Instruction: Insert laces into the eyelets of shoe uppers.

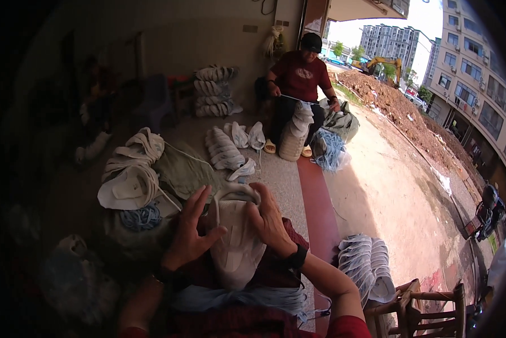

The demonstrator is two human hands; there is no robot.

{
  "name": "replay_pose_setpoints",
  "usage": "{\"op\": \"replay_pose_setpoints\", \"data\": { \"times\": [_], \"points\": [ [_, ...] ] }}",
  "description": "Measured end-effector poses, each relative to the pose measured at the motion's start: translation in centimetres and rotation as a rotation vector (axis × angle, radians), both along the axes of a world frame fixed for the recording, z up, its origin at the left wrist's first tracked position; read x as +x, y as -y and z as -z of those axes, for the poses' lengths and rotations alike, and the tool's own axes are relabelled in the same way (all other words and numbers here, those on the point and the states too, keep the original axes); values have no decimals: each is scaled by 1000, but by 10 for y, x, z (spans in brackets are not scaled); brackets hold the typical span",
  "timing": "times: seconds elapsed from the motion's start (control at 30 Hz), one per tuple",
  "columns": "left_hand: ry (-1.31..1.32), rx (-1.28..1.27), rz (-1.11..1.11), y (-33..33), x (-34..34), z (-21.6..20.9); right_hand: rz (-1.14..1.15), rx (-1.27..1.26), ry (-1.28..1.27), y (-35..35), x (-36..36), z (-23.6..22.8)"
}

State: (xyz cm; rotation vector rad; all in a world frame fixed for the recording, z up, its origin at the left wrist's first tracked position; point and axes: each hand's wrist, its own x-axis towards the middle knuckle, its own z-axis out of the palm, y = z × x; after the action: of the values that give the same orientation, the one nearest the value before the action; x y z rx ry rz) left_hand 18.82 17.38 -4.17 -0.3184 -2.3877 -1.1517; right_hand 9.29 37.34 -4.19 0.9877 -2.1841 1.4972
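A pale shoe upper (236,245) lies over my lap, toe toward me and its collar opening away from me. My left hand (194,234) is open at its left side, fingers stretched and thumb tip against the upper. On the other side, my right hand (271,219) grips the edge near the collar, thumb on top; its lower fingers are partly hidden. A bundle of light blue laces (241,299) spreads across my lap below the toe. Left of my hands, nested pale uppers (130,183) rest beside an olive cloth sack (182,169), with more blue laces (141,217) beneath.
Ahead, a seated person (301,76) draws a cord over a tall stack of uppers (294,138). More stacked uppers (223,149) lie on the floor. To my right are rows of uppers (365,262) and a wooden chair (416,310). A plastic bag (78,281) sits lower left.
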Motion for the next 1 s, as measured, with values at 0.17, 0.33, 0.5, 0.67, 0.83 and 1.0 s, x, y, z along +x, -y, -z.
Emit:
{"op": "replay_pose_setpoints", "data": {
  "times": [0.17,0.33,0.5,0.67,0.83,1.0],
  "points": [
    [-37,-101,166,-10,-45,-5,-225,8,215,-15,-11,-8],
    [-146,22,250,-18,-74,24,-142,151,-310,-35,-37,38],
    [-117,73,211,-5,-83,42,-282,26,-19,-17,-28,13],
    [-113,211,189,1,-76,51,-214,-21,119,7,-34,25],
    [-140,150,75,-9,-72,55,-39,98,-9,22,-30,25],
    [-35,168,250,-1,-69,45,-138,1,155,11,-33,27]
  ]
}}
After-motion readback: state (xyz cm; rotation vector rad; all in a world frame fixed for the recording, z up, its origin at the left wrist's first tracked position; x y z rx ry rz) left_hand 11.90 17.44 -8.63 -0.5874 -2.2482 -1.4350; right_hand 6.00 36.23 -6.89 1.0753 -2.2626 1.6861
